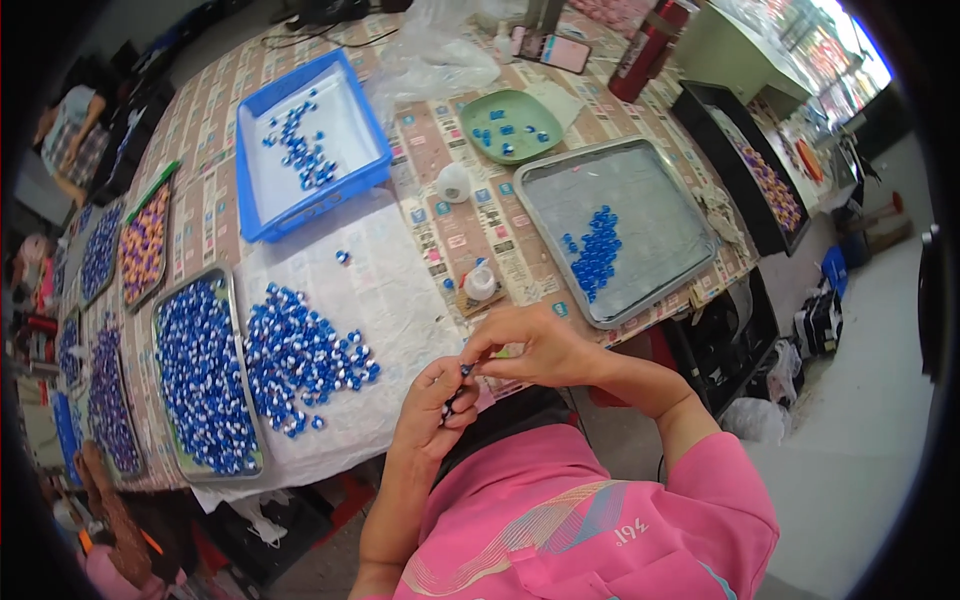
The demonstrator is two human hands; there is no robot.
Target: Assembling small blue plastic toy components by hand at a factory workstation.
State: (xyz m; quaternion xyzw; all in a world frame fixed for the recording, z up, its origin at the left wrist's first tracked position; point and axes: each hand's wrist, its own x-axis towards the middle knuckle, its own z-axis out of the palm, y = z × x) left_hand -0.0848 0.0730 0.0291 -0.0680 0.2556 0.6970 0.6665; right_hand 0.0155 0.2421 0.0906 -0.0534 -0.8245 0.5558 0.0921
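Just in front of my body, my left hand (437,407) is closed, with a small dark blue piece (466,370) at its thumb and forefinger. More dark and white bits show between its curled fingers, too small to make out. My right hand (537,347) pinches at that same piece, its fingertips meeting the left ones. A heap of small round blue-and-white pieces (300,345) lies on white paper (400,300) to the left. To the right, a metal tray (660,265) holds a cluster of plain blue pieces (597,255).
A small white bottle (480,283) stands beyond my hands. A blue basket (375,172), a green dish (482,145), a full tray of blue-and-white pieces (205,385) and a red flask (640,60) share the table. Another person's arm (110,500) is at the lower left.
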